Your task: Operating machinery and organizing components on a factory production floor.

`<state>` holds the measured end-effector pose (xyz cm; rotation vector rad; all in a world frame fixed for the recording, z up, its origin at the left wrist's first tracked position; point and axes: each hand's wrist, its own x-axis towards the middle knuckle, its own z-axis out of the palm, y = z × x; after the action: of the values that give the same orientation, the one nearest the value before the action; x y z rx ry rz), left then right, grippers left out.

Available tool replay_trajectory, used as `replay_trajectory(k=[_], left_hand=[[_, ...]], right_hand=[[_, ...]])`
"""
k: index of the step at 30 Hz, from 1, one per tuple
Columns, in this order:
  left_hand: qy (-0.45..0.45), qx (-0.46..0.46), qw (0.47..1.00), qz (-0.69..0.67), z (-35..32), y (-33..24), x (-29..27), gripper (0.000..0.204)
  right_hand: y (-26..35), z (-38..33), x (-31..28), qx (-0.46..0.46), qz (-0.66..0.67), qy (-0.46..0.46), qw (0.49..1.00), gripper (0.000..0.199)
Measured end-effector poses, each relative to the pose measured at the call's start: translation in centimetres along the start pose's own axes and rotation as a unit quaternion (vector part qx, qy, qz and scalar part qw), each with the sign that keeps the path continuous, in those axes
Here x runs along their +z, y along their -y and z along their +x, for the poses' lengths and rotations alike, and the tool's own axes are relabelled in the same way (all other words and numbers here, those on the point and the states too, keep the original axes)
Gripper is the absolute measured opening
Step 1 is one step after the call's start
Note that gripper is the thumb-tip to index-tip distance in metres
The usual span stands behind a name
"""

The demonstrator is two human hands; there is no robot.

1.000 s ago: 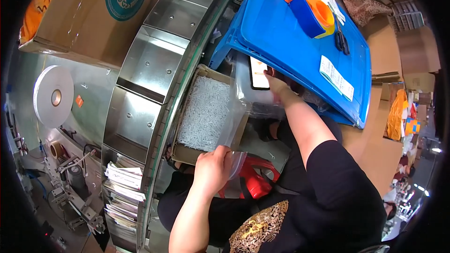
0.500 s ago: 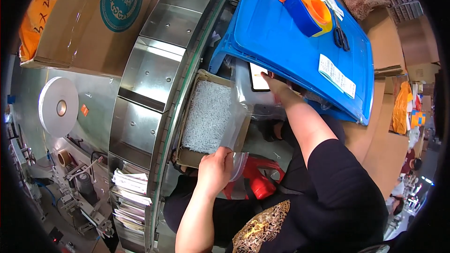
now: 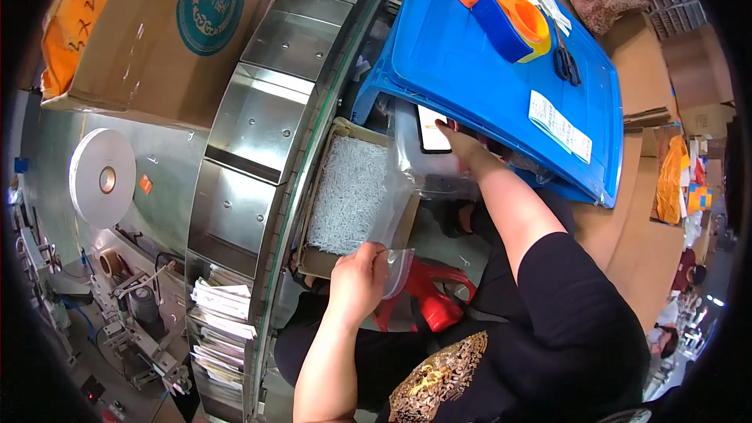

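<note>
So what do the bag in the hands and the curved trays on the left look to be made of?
The bag looks like thin clear plastic film: glossy, and the white pieces show through it. The curved trays look like brushed sheet metal, probably stainless steel: grey sheen, folded edges, rivet dots.

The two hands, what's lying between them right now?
In the head view, a clear plastic bag stretches between the left hand and right hand, over a cardboard box of small white pieces.
</note>
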<state>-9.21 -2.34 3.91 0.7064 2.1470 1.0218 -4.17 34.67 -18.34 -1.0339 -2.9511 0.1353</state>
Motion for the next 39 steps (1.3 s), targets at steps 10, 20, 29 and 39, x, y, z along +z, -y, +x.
replay_trajectory(k=[10,20,29,39], left_hand=[[-0.341,0.030,0.906,-0.249,-3.4,-0.1,-3.7,0.007],[-0.509,0.136,0.843,-0.109,-8.6,1.2,-3.2,0.017],[-0.266,0.018,0.941,-0.209,-16.3,-2.8,5.0,0.034],[-0.295,-0.008,0.923,-0.248,-22.6,-4.5,8.3,0.031]], right_hand=[[17.6,-12.5,-17.3,-0.191,0.653,0.412,0.606,0.049],[19.8,-24.3,-21.7,-0.096,0.592,0.393,0.697,0.021],[18.8,-24.2,-24.9,-0.300,0.409,0.309,0.805,0.031],[15.2,-28.8,-25.2,-0.271,0.441,0.342,0.784,0.020]])
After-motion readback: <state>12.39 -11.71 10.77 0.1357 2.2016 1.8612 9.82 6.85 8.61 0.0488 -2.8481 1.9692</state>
